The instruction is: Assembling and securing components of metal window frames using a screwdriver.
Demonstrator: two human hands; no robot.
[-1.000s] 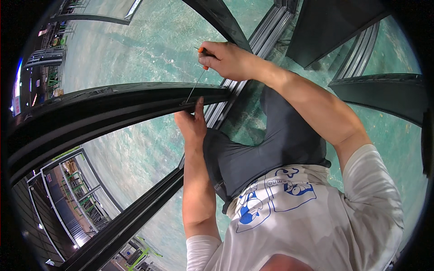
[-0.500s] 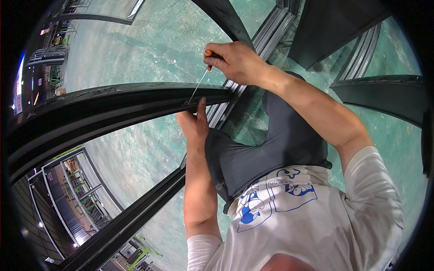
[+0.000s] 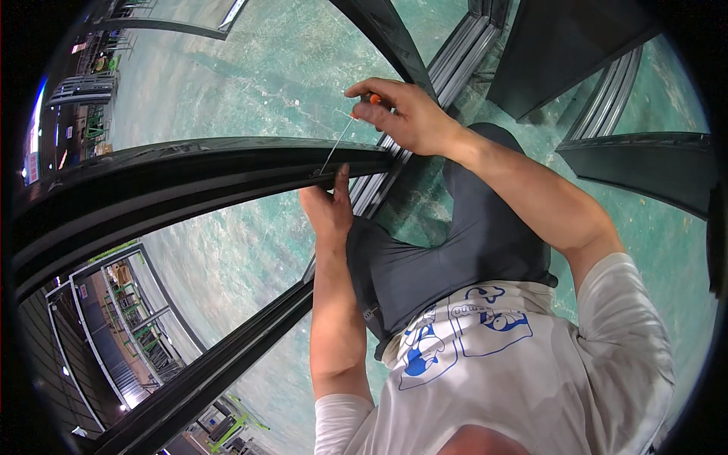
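Note:
A long black metal profile (image 3: 227, 171), part of a frame, runs in from the left at about the height of my hands. My right hand (image 3: 409, 117) holds a screwdriver (image 3: 338, 145) with an orange and black handle, its forefinger stretched out and its thumb against the handle. The thin shaft slants down to the left, and its tip meets a small spot in the profile's groove. My left hand (image 3: 328, 212) grips the profile's near edge just beside the tip. Its thumb points up across the edge, while the other fingers are mostly hidden below.
Grey multi-track rails (image 3: 462, 57) cross the green floor (image 3: 250, 91) beside my legs. A dark panel (image 3: 561, 53) stands at the upper right, with another dark profile (image 3: 644, 167) at the right. Another black beam (image 3: 220, 364) slants through the lower left. Racks (image 3: 136, 326) stand beyond.
My right hand has shifted slightly right and down, and its fingers have loosened and changed position round the screwdriver handle. The left hand stays at the profile.

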